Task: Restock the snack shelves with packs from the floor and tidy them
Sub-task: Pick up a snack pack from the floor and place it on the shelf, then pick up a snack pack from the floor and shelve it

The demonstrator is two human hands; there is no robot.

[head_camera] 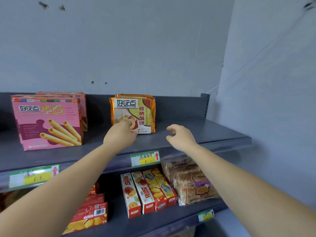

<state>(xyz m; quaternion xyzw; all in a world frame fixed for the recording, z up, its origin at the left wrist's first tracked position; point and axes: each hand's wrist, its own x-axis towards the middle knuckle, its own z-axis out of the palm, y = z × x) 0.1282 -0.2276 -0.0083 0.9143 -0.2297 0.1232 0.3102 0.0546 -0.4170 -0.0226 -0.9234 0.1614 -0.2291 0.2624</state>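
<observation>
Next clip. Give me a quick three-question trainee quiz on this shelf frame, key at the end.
1. True or false: the right hand holds a pack.
2. Which does the left hand touch? A red box; B orange cookie pack; C clear pastry bag.
3. Fill in: on the top shelf, the pink boxes stand to the ___ of the orange cookie pack.
Key: 1 false; 2 B; 3 left.
</observation>
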